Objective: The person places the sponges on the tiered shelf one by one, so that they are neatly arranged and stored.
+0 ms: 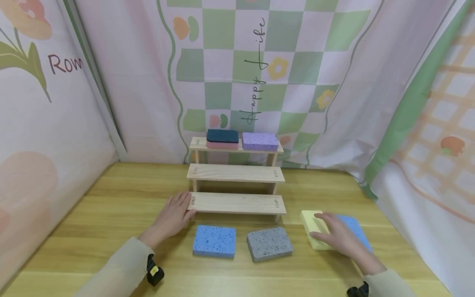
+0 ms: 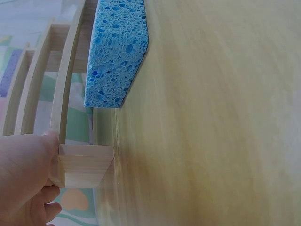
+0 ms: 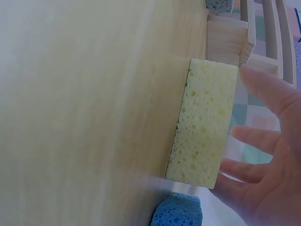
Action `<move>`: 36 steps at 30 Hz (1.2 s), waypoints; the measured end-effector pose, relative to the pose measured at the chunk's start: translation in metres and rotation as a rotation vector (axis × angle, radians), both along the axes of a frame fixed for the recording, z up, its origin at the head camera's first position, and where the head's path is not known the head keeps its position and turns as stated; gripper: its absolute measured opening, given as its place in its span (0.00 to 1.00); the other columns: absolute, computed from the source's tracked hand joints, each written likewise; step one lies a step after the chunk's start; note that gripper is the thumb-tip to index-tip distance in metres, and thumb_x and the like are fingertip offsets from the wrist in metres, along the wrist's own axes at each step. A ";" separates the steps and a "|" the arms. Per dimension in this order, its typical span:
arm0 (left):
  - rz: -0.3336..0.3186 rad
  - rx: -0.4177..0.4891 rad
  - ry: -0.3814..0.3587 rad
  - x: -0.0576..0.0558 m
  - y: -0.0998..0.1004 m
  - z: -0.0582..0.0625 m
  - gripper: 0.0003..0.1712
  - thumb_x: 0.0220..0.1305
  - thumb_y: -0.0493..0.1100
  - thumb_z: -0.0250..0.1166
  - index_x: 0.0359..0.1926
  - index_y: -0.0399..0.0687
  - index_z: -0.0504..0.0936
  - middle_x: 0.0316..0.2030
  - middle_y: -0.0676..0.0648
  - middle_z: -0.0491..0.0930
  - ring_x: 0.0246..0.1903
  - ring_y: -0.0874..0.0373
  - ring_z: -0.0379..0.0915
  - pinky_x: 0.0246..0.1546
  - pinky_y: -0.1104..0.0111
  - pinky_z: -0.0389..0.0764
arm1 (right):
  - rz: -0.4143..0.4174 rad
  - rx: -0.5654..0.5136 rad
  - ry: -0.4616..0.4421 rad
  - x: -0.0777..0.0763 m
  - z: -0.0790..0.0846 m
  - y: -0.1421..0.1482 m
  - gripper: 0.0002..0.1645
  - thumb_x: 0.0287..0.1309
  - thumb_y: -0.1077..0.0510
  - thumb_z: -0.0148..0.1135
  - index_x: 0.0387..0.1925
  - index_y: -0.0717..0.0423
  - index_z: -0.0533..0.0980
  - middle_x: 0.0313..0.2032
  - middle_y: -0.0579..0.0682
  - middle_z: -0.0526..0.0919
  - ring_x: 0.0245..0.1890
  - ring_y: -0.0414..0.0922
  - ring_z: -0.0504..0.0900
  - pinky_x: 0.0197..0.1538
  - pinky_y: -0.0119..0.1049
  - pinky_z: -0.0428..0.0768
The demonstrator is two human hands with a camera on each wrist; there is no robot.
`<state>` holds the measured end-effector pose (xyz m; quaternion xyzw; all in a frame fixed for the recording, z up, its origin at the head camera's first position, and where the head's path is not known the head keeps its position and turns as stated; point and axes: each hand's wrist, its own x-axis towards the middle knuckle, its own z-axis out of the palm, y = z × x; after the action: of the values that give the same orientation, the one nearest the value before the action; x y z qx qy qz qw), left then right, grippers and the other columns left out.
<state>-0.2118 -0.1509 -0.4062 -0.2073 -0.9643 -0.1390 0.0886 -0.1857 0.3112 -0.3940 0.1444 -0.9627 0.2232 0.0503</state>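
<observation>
A three-step wooden shelf (image 1: pixel 237 203) stands in the middle of the table. My left hand (image 1: pixel 174 214) grips the left end of its lowest step, thumb at the front edge. To the right, my right hand (image 1: pixel 339 235) is over a yellow sponge (image 3: pixel 202 125), with thumb and fingers spread apart close to its upper side. A blue sponge (image 1: pixel 354 229) lies partly hidden behind that hand. In front of the shelf are another blue sponge (image 1: pixel 214 241) and a grey speckled sponge (image 1: pixel 269 244).
On the top step sit a dark teal and pink sponge (image 1: pixel 222 139) and a purple sponge (image 1: pixel 259 141). Printed curtains (image 1: pixel 148 82) hang behind the table (image 1: pixel 130 185) and along both sides.
</observation>
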 end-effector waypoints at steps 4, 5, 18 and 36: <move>0.004 -0.004 0.002 0.000 0.000 -0.001 0.34 0.71 0.49 0.48 0.65 0.26 0.55 0.64 0.31 0.56 0.63 0.36 0.50 0.62 0.46 0.49 | 0.001 0.009 -0.033 0.001 0.000 0.000 0.40 0.50 0.45 0.66 0.54 0.73 0.68 0.55 0.80 0.61 0.52 0.74 0.62 0.50 0.67 0.63; 0.005 -0.004 0.001 0.000 0.000 -0.001 0.34 0.71 0.49 0.48 0.65 0.26 0.55 0.64 0.31 0.56 0.63 0.36 0.50 0.62 0.46 0.49 | 0.002 0.010 -0.044 0.001 0.000 0.000 0.41 0.50 0.45 0.67 0.54 0.73 0.68 0.55 0.80 0.60 0.52 0.74 0.62 0.50 0.67 0.63; 0.009 0.002 0.004 0.000 0.000 0.000 0.33 0.70 0.49 0.49 0.65 0.26 0.56 0.64 0.31 0.56 0.63 0.36 0.50 0.62 0.46 0.49 | 0.049 0.021 -0.152 0.002 -0.002 0.005 0.51 0.41 0.42 0.71 0.58 0.73 0.63 0.57 0.81 0.53 0.53 0.77 0.57 0.47 0.69 0.64; 0.013 -0.002 -0.009 0.000 0.000 -0.001 0.34 0.71 0.49 0.48 0.65 0.27 0.55 0.64 0.32 0.56 0.63 0.37 0.50 0.62 0.46 0.48 | 0.033 0.012 -0.077 0.001 -0.005 0.007 0.44 0.40 0.51 0.73 0.55 0.72 0.66 0.57 0.81 0.55 0.53 0.77 0.58 0.48 0.70 0.63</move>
<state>-0.2122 -0.1507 -0.4075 -0.2004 -0.9661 -0.1385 0.0851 -0.1849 0.3182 -0.3986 0.1518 -0.9628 0.2234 0.0086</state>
